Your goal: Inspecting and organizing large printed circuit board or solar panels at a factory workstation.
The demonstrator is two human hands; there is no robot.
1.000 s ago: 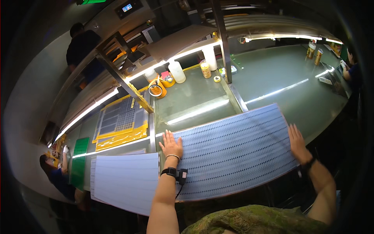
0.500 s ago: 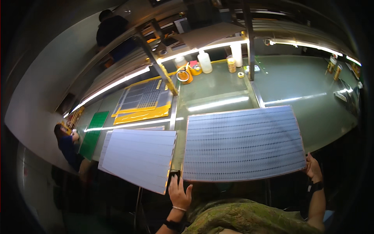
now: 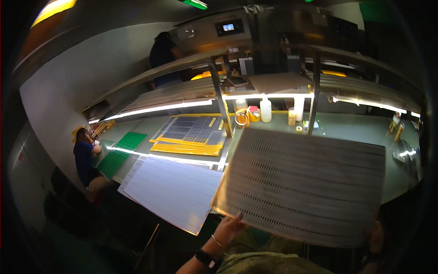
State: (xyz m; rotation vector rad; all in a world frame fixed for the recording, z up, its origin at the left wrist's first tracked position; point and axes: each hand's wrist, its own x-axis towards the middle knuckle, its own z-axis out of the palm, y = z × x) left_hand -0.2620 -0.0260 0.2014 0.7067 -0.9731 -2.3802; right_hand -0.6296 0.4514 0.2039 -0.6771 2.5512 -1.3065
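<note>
A large thin rectangular panel (image 3: 305, 187), grey with rows of small dark marks and a copper-coloured rim, is tilted up off the bench in front of me. My left hand (image 3: 232, 227) pinches its lower edge near the left corner, fingers partly hidden by the sheet. At the lower right corner my right hand (image 3: 375, 235) grips the same panel, dim and in shadow. To the left, a stack of pale white panels (image 3: 171, 189) lies on the bench, its near corner jutting past the front edge.
Green boards (image 3: 122, 153) and dark yellow-edged sheets (image 3: 187, 132) lie on the bench (image 3: 349, 130) farther left. White bottles (image 3: 265, 111) and tape rolls (image 3: 241, 119) stand under the lit shelf (image 3: 269, 96). One person (image 3: 85, 155) sits far left; another (image 3: 163, 55) stands behind the shelf.
The panel has come up off the bench and tilted, its face now darker. My left hand, earlier open beside it, has closed on its lower left edge. My view has tipped upward.
</note>
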